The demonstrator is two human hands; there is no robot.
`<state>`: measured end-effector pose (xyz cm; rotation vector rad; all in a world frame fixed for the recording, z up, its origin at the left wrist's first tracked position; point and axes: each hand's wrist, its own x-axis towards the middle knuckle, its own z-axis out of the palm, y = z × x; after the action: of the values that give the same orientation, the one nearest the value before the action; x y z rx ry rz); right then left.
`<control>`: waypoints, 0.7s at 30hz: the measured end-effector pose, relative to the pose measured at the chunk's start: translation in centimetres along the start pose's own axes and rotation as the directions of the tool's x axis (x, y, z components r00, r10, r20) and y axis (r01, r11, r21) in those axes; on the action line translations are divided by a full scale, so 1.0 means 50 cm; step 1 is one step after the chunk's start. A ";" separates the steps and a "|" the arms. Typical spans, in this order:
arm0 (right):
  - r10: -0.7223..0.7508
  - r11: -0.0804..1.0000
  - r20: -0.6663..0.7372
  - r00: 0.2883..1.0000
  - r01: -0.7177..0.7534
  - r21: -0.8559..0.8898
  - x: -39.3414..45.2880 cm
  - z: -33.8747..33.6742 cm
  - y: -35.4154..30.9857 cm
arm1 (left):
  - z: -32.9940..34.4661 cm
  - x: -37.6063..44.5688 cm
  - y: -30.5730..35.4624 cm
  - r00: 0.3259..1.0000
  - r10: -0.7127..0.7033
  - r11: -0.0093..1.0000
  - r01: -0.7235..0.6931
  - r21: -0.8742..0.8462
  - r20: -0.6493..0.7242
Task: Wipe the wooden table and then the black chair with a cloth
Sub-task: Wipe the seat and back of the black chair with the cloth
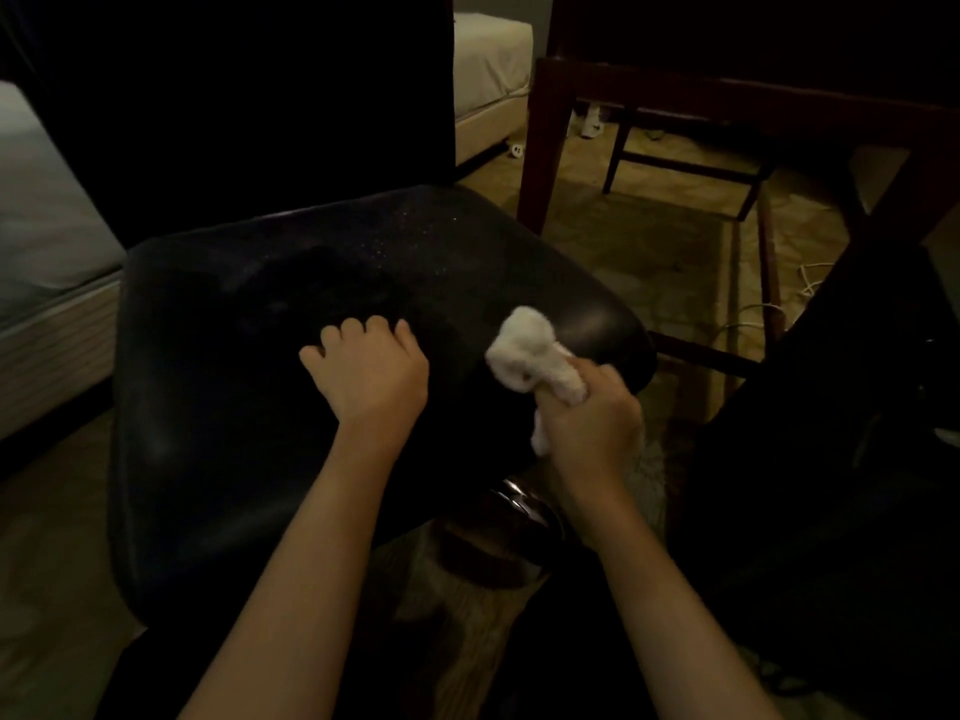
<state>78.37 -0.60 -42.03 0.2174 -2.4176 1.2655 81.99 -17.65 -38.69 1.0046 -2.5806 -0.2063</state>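
In a dimly lit room, a person's right hand (592, 407) grips one bunched, fluffy white cloth (530, 350) against the right front edge of a black chair (218, 407), whose rounded, padded seat shows a smooth sheen and a faint dotted weave. The left hand (369, 371) rests palm-down on the middle of the seat, fingers curled loosely and holding nothing, just left of the cloth. One dark wooden table (540, 148) stands behind on patterned carpet (649, 241), with two pale beds (488, 75) beyond.

Dim, soft, noisy; deep shadows; wide-angle edge distortion.
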 end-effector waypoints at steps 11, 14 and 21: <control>-0.163 0.983 0.012 0.987 0.164 -0.083 -0.051 0.042 -0.036 | 0.012 -0.004 -0.013 0.996 -0.028 0.990 0.016 -0.141 -0.085; -0.257 0.932 0.065 0.964 0.265 -0.248 0.027 0.008 0.003 | 0.009 -0.006 -0.021 0.994 -0.026 0.975 0.003 -0.220 -0.105; 0.201 0.931 -0.127 0.971 -0.229 -0.284 0.076 0.026 -0.042 | 0.003 -0.012 -0.004 0.997 -0.029 0.989 0.018 -0.150 -0.071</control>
<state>75.21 -2.71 -39.53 -0.1963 -2.5597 0.9516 82.47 -17.39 -39.03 0.9697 -2.4484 -0.3563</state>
